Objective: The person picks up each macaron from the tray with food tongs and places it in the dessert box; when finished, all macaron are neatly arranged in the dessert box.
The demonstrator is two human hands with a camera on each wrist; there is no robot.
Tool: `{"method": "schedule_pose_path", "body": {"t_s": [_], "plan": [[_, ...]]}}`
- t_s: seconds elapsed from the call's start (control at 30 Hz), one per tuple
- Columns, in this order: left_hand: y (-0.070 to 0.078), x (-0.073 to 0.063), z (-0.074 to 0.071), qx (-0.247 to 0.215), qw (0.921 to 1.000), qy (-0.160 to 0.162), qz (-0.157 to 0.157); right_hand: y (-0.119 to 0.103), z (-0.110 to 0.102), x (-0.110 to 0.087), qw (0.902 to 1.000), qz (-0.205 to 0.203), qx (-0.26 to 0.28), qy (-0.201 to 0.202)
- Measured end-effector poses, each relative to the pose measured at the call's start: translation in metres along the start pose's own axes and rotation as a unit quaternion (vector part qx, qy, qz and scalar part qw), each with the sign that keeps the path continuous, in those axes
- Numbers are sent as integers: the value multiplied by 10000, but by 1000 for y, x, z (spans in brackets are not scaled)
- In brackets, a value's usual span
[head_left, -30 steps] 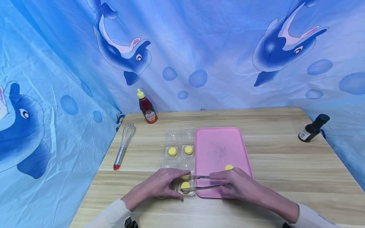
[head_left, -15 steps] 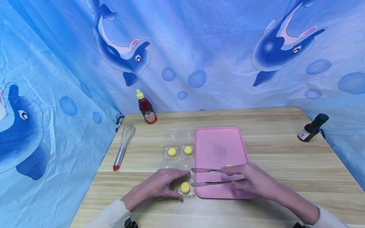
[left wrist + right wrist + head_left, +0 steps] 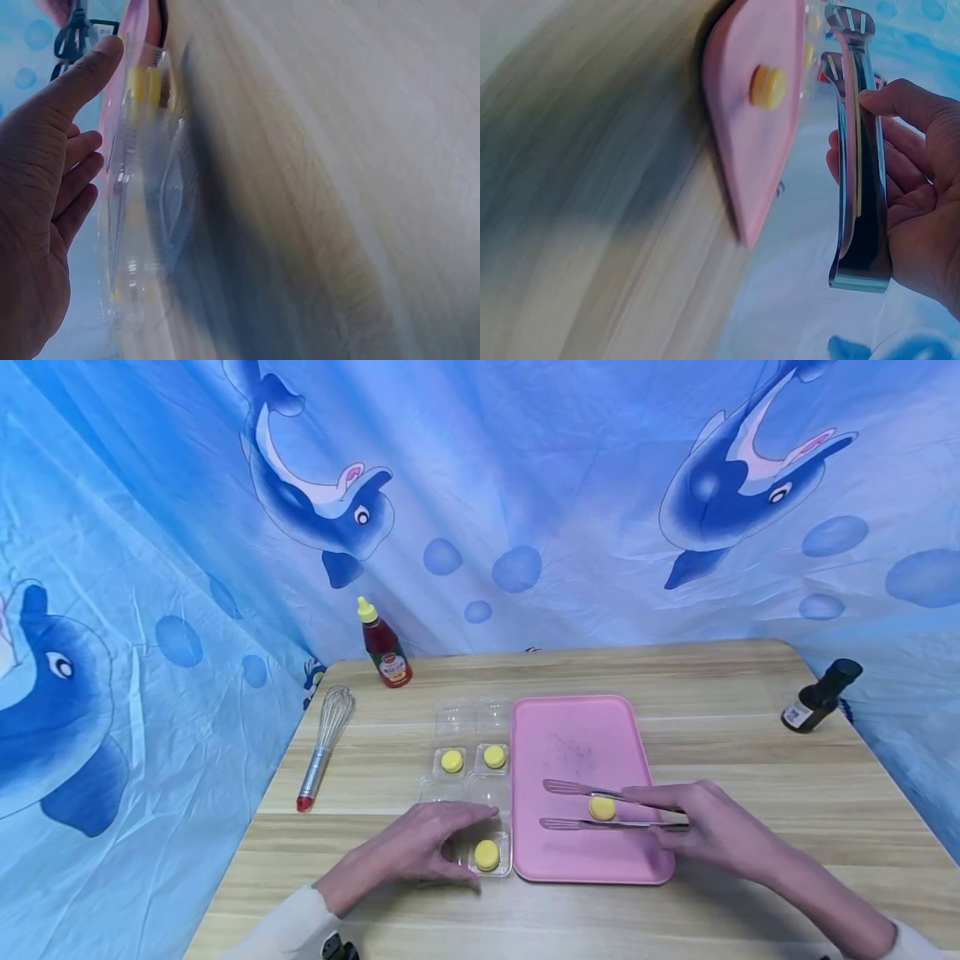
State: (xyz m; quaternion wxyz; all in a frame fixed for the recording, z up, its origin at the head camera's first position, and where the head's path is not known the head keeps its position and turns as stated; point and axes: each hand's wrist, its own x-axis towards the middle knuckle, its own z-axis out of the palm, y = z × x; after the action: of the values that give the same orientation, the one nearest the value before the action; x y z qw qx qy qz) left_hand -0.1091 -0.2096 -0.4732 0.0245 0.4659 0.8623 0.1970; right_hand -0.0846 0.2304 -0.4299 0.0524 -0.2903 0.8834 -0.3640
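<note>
My left hand (image 3: 420, 843) lies with fingers and thumb spread around the left side of a clear plastic box (image 3: 504, 867). One yellow macaron (image 3: 487, 855) sits in that box, by the pink tray's left edge. My right hand (image 3: 716, 831) grips metal tongs (image 3: 866, 225), thumb on one arm and fingers on the other. Over the pink tray (image 3: 573, 727), the tong arms are spread, their slotted tips pointing left. Another yellow macaron (image 3: 602, 808) rests on the tray, between the two arms in the head view. The right wrist view shows this macaron (image 3: 768, 87) apart from the tongs.
Further back, two yellow macarons (image 3: 452, 761) sit in clear boxes with lids open. A whisk (image 3: 326, 743) lies at left, with a red sauce bottle (image 3: 388, 652) behind it. A dark bottle (image 3: 821, 697) stands at the right edge. A dolphin-print curtain (image 3: 480, 485) hangs behind.
My right hand has drawn the tongs rightward, from around the macaron in the near box to over the tray. That macaron stays in the box. My left hand has barely moved.
</note>
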Motion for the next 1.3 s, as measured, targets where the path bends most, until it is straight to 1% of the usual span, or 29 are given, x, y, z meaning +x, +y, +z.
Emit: {"method": "schedule_pose_path", "body": {"t_s": [0.07, 0.2, 0.3, 0.57, 0.77, 0.87, 0.93, 1.03, 1.17, 1.3], "plan": [[-1, -1, -3, 12, 9999, 44, -101, 5, -2, -3, 9999, 105, -110, -29], [-2, -6, -10, -123, 9988, 22, -475, 15, -6, -10, 9994, 268, -207, -50], [-6, -11, -16, -165, 9979, 17, -621, 23, -8, -15, 9990, 390, -233, -50], [-15, -30, -23, 211, 9989, 131, -402, 36, -10, -23, 9972, 735, -46, -155], [-20, -43, -23, 315, 9984, 174, -440, 42, -10, -27, 9981, 594, -145, -36], [-22, -49, -23, 354, 9980, 244, -459, 45, -10, -29, 9981, 545, -301, 3], [-22, -52, -23, 358, 9978, 289, -479, 47, -10, -30, 9978, 476, -453, 91], [-22, -55, -21, 364, 9978, 307, -466, 49, -10, -31, 9969, 497, -605, 108], [-21, -58, -17, 393, 9980, 306, -381, 51, -11, -32, 9961, 662, -575, -3], [-20, -59, -15, 447, 9979, 292, -377, 51, -10, -34, 9957, 793, -469, -60]]}}
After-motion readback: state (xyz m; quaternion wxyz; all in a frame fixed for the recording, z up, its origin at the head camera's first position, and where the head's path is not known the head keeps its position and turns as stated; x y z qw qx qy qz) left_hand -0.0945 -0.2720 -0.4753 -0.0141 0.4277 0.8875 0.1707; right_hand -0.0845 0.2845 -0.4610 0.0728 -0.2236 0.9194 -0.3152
